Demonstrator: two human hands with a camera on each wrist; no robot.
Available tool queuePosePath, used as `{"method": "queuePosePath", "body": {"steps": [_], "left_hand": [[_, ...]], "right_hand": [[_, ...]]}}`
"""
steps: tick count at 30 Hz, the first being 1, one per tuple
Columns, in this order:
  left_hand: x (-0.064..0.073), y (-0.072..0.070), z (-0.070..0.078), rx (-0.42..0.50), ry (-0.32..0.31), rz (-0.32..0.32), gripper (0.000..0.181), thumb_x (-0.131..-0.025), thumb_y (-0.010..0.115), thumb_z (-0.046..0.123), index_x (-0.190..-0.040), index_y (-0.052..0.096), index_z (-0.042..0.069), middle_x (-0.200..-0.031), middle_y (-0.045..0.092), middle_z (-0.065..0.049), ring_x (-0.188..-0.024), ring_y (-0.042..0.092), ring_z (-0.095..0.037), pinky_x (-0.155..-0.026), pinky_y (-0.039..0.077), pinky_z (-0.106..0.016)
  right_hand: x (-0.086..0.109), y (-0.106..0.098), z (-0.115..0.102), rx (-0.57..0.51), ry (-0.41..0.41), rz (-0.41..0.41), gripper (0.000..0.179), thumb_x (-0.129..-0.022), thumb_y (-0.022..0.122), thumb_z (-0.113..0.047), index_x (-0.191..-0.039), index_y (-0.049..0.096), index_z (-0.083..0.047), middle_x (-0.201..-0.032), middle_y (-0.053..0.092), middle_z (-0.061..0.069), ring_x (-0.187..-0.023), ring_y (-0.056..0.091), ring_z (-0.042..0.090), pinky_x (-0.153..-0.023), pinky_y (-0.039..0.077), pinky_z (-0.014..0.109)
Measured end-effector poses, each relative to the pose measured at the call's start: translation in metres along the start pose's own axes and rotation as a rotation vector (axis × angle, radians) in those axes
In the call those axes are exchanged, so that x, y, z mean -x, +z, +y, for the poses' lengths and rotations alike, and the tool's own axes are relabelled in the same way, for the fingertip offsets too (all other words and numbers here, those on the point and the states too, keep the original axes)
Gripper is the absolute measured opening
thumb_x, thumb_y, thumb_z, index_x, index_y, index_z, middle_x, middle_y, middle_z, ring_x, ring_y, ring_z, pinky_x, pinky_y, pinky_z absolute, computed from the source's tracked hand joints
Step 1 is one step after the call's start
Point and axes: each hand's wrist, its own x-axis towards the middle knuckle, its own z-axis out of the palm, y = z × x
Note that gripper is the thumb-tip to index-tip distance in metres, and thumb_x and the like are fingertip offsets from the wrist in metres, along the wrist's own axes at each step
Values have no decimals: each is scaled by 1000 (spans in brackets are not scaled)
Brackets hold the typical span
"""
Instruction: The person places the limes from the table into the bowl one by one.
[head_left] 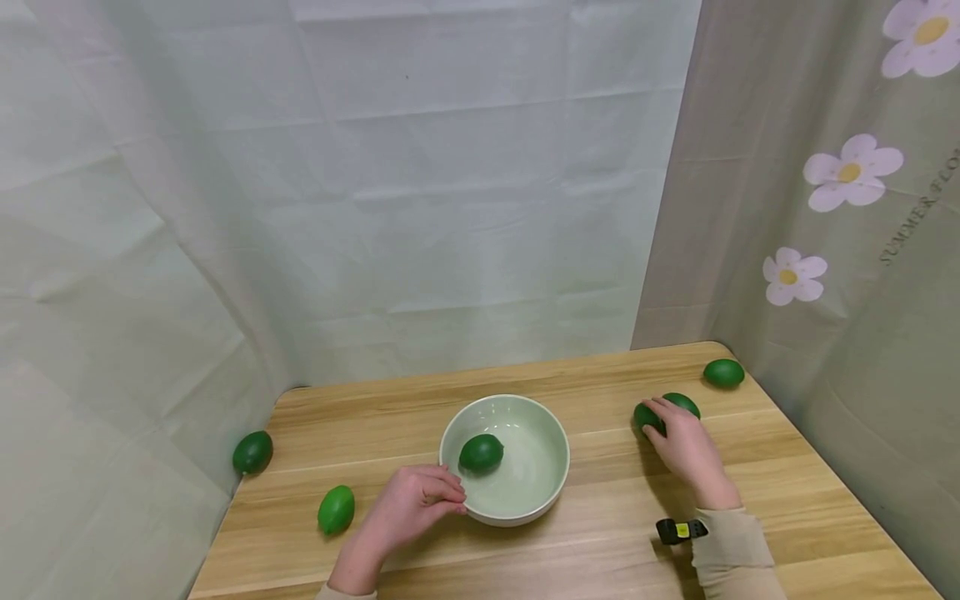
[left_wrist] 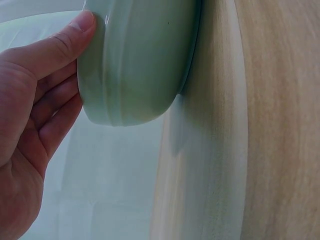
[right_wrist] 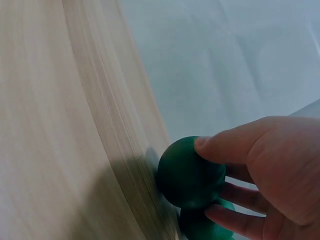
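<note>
A pale green bowl (head_left: 534,467) stands on the wooden table with one dark green lime (head_left: 481,453) in its left part. My left hand (head_left: 412,504) pinches the bowl's near-left rim, thumb on one side and fingers on the other; the left wrist view shows the bowl's outer wall (left_wrist: 135,65) close by. Over on the right, my right hand (head_left: 688,450) grips another dark green lime (right_wrist: 182,172) between thumb and fingers, low at the tabletop. A second lime (head_left: 682,403) lies right beside that one, partly hidden by the hand.
One dark lime (head_left: 723,373) lies by the far right corner, another (head_left: 252,452) at the left edge. Between that edge and my left hand is a brighter green lime (head_left: 336,510). Curtains (head_left: 480,208) hang behind and beside the table. A black strap device (head_left: 681,531) sits at my right wrist.
</note>
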Motion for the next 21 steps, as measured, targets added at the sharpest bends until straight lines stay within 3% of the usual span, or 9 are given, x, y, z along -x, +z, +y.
{"method": "queuePosePath", "body": {"steps": [5,13,21], "left_hand": [[0,0,0,-7,-3,0,13,-82,93,10,-92,86,14,-97,79,9,-94,75,-7,-94,65,-44],[-2,-2,2,14,-30,-19,12,-83,92,11,-93,87,15,-98,79,10,-94,75,-6,-100,63,-47],[-2,0,1,10,8,17,13,-81,93,10,-91,86,16,-96,79,11,-94,75,-6,-100,62,-40]], "right_hand": [[1,-1,-2,4,22,-30,50,-98,78,-14,-142,63,5,-146,58,32,-133,54,55,-107,49,72],[0,-1,-3,-39,20,-54,48,-95,83,-15,-138,67,-1,-135,68,24,-121,65,47,-96,57,67],[1,-2,-1,-54,24,-94,60,-93,84,-14,-146,61,2,-140,65,27,-124,64,50,-98,56,68]]}}
